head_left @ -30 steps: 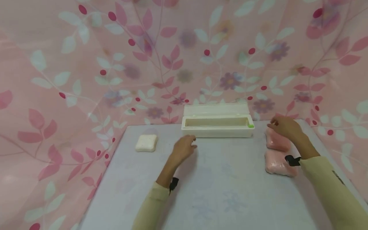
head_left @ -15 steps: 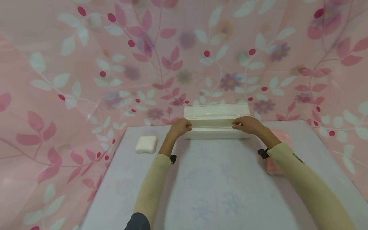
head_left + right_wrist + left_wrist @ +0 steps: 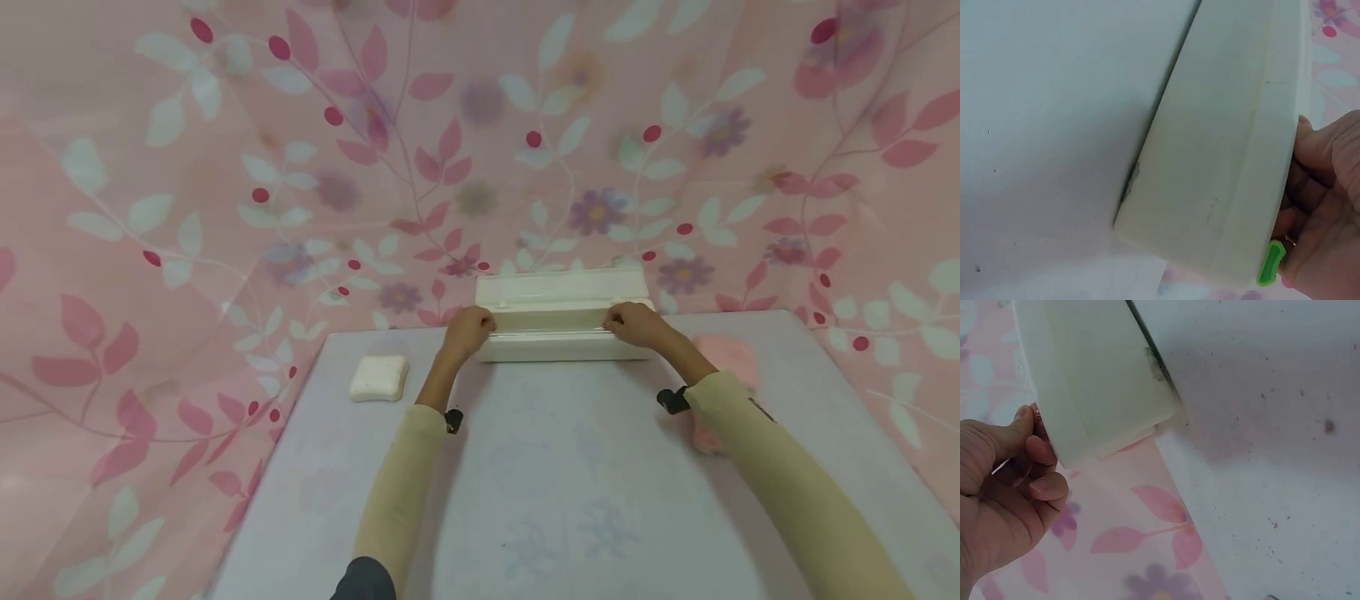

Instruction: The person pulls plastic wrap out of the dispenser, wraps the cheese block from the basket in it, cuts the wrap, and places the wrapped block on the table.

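Observation:
A long white cling film dispenser box (image 3: 566, 348) stands at the table's back edge, its lid (image 3: 558, 287) raised. At the left end of the box my left hand (image 3: 467, 333) has thumb and fingers pinched together by the front rim; a glossy clear film (image 3: 1021, 365) shows there in the left wrist view. My right hand (image 3: 634, 325) mirrors it at the right end, thumb at the rim and fingers curled, the fingertips partly hidden. Close under those fingers sits a green slider (image 3: 1270, 263) on the box edge.
A white soap-shaped block (image 3: 378, 377) lies on the left of the pale table (image 3: 540, 483). Pink wrapped bundles (image 3: 727, 357) lie on the right, partly behind the right forearm. A floral pink curtain (image 3: 420, 167) hangs right behind the box.
Both hands have come to the box's two ends, the right one from over the pink bundles, the left from in front of the box. Over the last half second they have barely moved.

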`<state>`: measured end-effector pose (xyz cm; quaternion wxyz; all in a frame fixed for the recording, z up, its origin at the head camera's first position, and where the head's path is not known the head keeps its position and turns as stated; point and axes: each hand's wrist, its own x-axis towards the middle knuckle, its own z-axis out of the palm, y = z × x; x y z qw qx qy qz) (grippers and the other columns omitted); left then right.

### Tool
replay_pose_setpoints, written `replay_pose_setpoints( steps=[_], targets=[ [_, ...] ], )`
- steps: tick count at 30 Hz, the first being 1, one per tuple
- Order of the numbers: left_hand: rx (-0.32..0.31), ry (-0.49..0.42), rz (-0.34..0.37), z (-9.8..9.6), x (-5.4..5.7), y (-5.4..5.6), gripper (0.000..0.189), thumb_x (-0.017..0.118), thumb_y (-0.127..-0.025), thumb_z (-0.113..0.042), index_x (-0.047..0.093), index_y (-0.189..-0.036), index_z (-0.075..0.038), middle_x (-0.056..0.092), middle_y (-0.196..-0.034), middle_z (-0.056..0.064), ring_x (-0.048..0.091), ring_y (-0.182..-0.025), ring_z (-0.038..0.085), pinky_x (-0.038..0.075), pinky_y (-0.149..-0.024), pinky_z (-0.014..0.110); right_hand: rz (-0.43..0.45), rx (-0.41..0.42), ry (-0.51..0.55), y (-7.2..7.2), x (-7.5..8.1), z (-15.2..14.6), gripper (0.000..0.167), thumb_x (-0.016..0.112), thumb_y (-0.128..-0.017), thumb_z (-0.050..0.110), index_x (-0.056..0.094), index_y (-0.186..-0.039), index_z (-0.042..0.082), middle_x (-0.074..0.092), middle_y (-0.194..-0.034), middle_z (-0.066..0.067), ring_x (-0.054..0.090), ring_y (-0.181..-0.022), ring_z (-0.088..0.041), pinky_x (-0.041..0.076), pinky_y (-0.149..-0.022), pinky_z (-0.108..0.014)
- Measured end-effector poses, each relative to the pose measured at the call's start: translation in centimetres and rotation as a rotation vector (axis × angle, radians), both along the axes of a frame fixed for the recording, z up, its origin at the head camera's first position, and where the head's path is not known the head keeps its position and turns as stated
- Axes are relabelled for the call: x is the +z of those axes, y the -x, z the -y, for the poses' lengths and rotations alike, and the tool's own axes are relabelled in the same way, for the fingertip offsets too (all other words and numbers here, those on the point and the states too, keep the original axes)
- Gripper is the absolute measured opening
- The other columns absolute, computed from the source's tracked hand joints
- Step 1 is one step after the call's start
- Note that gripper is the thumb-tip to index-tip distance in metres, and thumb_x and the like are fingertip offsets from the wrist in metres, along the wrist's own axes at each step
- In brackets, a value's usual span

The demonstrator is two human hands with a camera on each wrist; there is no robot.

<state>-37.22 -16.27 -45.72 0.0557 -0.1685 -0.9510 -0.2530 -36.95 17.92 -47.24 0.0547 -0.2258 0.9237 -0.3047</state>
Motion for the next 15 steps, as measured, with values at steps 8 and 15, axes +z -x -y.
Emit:
replay_pose_setpoints(
  steps=[8,15],
  targets=[
    [0.007,-0.255,0.049,-0.6,1.0,-0.5,0.014,0.054,-0.1,-0.003,0.065,-0.095,0.004,0.068,-0.092,0.015,0.065,-0.068,0.019,0.052,-0.063,0.028,-0.072,-0.133,0.003,-0.5,0.9,0.7,0.027,0.036,-0.106,0.01,0.053,-0.111,-0.01,0.06,-0.11,-0.027,0.059,-0.095,-0.036,0.047,-0.078,-0.047],
    [0.041,-0.443,0.072,-0.4,1.6,-1.0,0.021,0.046,-0.105,-0.007,0.06,-0.103,0.009,0.068,-0.088,0.016,0.071,-0.074,0.026,0.055,-0.06,0.028,-0.104,-0.155,0.069,-0.9,2.1,1.1,0.032,0.03,-0.109,0.018,0.05,-0.112,-0.007,0.059,-0.097,-0.021,0.053,-0.073,-0.027,0.042,-0.06,-0.037]
  ],
)
